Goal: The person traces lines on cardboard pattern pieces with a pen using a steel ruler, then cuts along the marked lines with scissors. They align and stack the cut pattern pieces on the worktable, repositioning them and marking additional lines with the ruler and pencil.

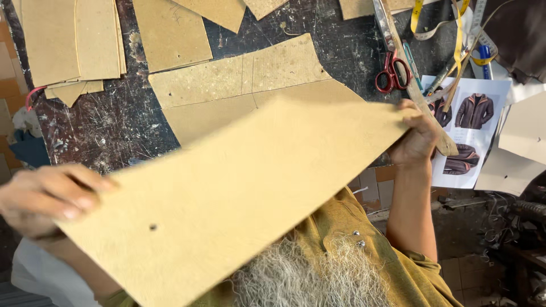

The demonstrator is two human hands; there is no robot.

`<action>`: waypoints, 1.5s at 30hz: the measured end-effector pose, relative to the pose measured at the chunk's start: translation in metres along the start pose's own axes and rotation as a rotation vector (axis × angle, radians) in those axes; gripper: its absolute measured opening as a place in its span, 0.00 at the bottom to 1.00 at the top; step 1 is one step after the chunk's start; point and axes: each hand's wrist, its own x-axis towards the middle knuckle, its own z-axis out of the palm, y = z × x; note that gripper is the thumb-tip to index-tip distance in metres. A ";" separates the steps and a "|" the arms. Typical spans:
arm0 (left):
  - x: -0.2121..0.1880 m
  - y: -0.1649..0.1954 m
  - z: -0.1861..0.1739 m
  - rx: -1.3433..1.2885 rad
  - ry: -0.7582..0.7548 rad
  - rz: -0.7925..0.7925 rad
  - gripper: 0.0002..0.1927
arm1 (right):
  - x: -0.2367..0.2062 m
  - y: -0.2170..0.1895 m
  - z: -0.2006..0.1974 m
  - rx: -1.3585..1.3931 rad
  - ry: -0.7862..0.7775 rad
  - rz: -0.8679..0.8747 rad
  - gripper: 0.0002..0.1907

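I hold a large tan cardboard pattern piece (239, 187) up in front of me, above the dark worktable (108, 122). My left hand (48, 196) grips its left edge, thumb on top. My right hand (418, 136) grips its far right corner. A small hole shows near the piece's lower left. The raised piece hides part of the table and my chest.
More tan pattern pieces (239, 77) lie flat on the table, with a stack (71, 40) at the back left. Red-handled scissors (392, 71), a yellow tape measure (458, 34), a wooden ruler and a printed sheet of jacket pictures (475, 122) lie at the right.
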 end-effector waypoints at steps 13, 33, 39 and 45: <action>-0.023 -0.156 0.026 -0.057 0.979 -0.672 0.26 | -0.041 0.053 -0.004 -0.465 0.119 0.011 0.22; -0.037 -0.254 0.015 0.254 0.941 -0.550 0.20 | -0.022 0.053 -0.061 -1.574 0.175 -0.349 0.35; -0.032 -0.226 0.005 1.237 0.807 -0.897 0.21 | -0.029 0.059 -0.053 -1.620 0.085 -0.336 0.34; -0.032 -0.219 0.004 0.964 0.956 -1.006 0.17 | -0.025 0.064 -0.074 -1.774 0.142 -0.295 0.34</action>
